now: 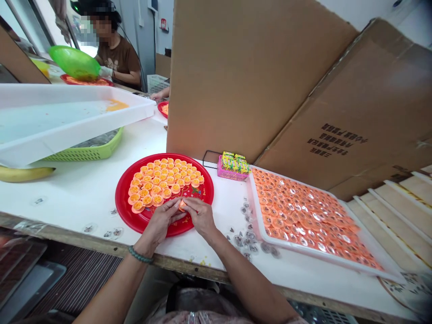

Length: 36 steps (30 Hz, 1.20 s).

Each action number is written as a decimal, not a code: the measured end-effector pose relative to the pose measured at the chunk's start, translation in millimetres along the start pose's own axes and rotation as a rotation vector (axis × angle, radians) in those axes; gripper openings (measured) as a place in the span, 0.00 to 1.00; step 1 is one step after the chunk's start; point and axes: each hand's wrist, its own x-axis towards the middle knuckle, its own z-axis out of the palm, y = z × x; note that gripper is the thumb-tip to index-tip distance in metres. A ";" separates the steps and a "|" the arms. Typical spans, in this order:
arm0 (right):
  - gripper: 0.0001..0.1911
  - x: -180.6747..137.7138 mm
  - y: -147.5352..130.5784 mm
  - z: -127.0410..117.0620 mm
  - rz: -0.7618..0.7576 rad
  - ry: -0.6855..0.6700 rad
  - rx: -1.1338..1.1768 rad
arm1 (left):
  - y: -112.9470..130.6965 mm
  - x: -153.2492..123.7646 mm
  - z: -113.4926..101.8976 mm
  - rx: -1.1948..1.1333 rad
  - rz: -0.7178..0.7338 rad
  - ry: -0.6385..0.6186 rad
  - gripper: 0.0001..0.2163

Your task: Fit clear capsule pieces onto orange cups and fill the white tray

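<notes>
Over the front of a red plate [123, 208], my left hand [165, 216] and my right hand [200, 216] meet, with fingers closed on one small orange disc [182, 205]. Its details are mostly covered by my fingertips. Rows of small round orange pieces [157, 180] with yellow centres lie across the back and left of the plate. To the right, a white tray [259, 229] bears many shiny orange discs [297, 209] with dark centre marks. Loose clear round pieces with dark prints [245, 240] are scattered between plate and tray.
A pink basket [232, 174] of yellow-green packets stands before tall cardboard [249, 76]. At left, a white tray [77, 123] overlaps a green basket [104, 146], with a banana [27, 174] in front. Behind, a person [121, 58] in brown tilts a green bowl [74, 63].
</notes>
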 end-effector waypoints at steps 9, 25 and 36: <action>0.08 -10.6 -12.8 1.8 -0.083 0.093 -0.275 | -0.5 1.5 -0.8 -0.025 0.000 0.044 0.12; 0.21 -10.5 -19.5 -12.0 -0.032 -0.017 -0.232 | -1.4 6.1 -3.5 -0.050 -0.062 -0.006 0.05; 0.13 -13.4 -35.1 -5.7 0.123 -0.031 -0.435 | 1.1 0.3 4.5 0.161 -0.048 -0.009 0.16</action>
